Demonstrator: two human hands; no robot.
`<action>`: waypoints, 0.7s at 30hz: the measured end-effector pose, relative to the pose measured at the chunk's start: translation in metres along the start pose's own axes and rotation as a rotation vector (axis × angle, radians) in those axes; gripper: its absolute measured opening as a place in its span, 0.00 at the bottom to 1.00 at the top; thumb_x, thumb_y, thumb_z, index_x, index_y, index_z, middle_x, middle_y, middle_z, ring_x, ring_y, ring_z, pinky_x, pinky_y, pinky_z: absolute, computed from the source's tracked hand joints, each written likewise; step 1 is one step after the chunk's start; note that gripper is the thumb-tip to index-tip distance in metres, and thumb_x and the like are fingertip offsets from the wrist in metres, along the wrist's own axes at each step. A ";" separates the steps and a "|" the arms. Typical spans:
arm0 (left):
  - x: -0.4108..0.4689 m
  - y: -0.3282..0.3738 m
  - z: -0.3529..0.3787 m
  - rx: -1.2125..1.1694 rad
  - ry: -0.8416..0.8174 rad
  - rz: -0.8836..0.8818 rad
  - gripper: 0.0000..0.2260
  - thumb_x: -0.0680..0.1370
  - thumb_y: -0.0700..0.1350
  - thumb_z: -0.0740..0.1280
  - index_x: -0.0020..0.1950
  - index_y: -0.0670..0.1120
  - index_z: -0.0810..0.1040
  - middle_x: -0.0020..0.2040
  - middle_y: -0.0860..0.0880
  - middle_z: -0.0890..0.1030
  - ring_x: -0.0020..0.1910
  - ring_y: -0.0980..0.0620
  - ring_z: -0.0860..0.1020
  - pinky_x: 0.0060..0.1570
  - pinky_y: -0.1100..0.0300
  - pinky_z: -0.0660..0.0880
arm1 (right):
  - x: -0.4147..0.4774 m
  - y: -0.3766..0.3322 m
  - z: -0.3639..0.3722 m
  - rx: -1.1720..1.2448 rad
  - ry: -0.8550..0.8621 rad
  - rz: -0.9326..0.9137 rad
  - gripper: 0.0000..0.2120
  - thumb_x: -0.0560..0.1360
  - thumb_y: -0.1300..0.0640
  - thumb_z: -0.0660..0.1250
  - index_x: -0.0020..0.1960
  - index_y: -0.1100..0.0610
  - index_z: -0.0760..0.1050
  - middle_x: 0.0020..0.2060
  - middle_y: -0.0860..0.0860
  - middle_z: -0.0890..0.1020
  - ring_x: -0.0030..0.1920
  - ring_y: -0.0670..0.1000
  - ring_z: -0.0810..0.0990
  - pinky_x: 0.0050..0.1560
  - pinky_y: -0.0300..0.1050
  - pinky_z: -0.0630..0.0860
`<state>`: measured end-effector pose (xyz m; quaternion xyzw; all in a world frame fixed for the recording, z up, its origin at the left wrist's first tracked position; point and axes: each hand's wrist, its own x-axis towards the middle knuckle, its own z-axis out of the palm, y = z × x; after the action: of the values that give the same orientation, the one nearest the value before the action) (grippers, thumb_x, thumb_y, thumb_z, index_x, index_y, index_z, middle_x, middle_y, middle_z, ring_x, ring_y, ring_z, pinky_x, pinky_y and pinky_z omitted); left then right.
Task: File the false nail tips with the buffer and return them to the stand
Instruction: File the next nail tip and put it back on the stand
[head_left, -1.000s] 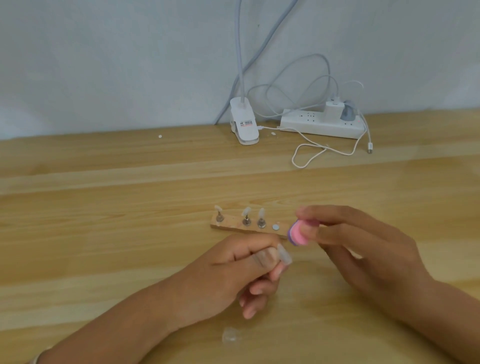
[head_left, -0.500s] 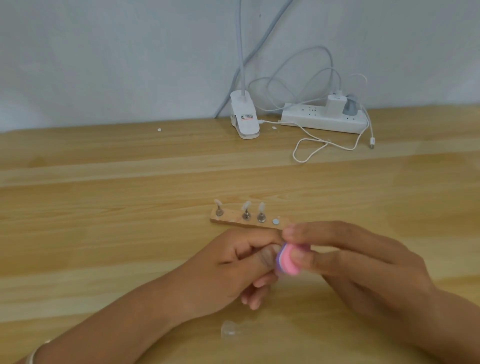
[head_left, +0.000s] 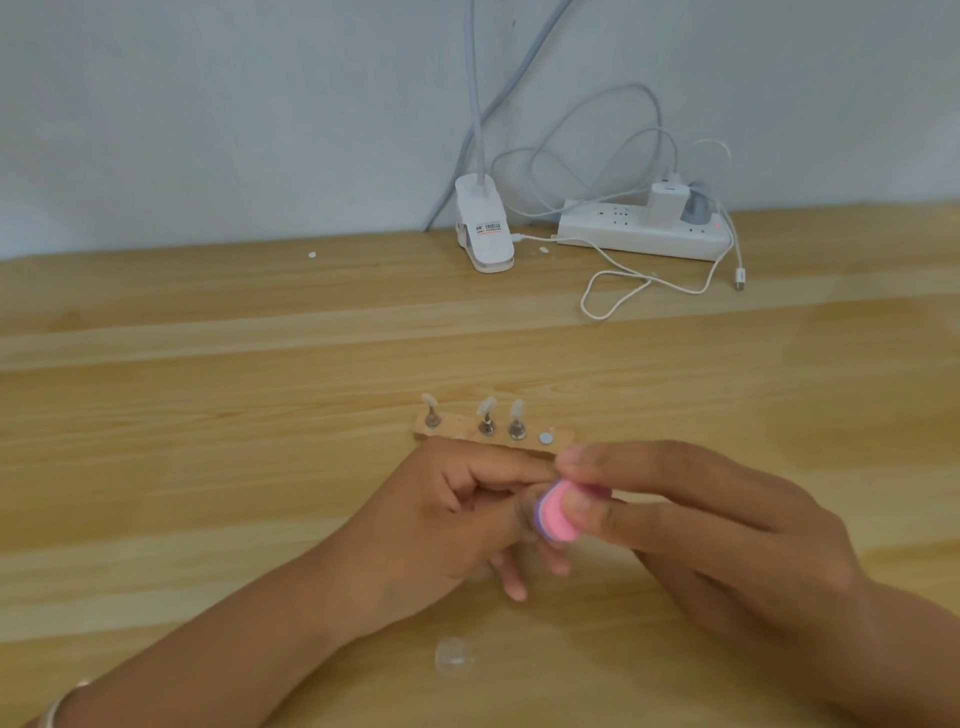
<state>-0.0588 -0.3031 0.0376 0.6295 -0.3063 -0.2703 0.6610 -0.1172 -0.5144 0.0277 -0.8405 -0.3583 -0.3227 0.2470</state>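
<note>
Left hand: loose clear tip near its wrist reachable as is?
Path yes, grip probably not. The clear tip lies bare on the table close to the left hand, nothing between. But that hand's fingers are pinched at the pink buffer, seemingly on a hidden tip.

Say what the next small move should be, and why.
Probably a short buffer stroke: the right hand pinches it against the fingertips of the left hand, where any tip is hidden. The stand carries three tips, one spot bare.
</note>
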 end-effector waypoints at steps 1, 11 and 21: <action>0.000 -0.001 0.000 -0.001 0.020 -0.004 0.07 0.77 0.40 0.67 0.52 0.42 0.84 0.39 0.44 0.83 0.38 0.47 0.83 0.29 0.60 0.78 | 0.000 0.001 -0.001 -0.014 0.000 0.013 0.14 0.74 0.71 0.69 0.57 0.62 0.83 0.58 0.56 0.82 0.58 0.51 0.83 0.57 0.43 0.79; 0.001 -0.003 0.001 -0.046 0.108 -0.024 0.08 0.74 0.37 0.69 0.51 0.37 0.84 0.41 0.42 0.84 0.41 0.47 0.83 0.31 0.58 0.80 | 0.001 0.004 -0.002 -0.055 0.014 0.100 0.13 0.77 0.69 0.66 0.57 0.59 0.83 0.57 0.54 0.83 0.57 0.48 0.83 0.58 0.39 0.78; 0.000 -0.009 0.002 -0.004 0.186 -0.021 0.08 0.73 0.39 0.71 0.51 0.40 0.85 0.43 0.39 0.84 0.42 0.44 0.84 0.34 0.57 0.81 | 0.001 0.009 -0.004 -0.053 -0.012 0.097 0.13 0.77 0.67 0.64 0.56 0.58 0.83 0.57 0.53 0.83 0.57 0.49 0.83 0.56 0.43 0.79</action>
<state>-0.0599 -0.3054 0.0286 0.6535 -0.2364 -0.2183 0.6851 -0.1109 -0.5219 0.0294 -0.8650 -0.3099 -0.3148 0.2381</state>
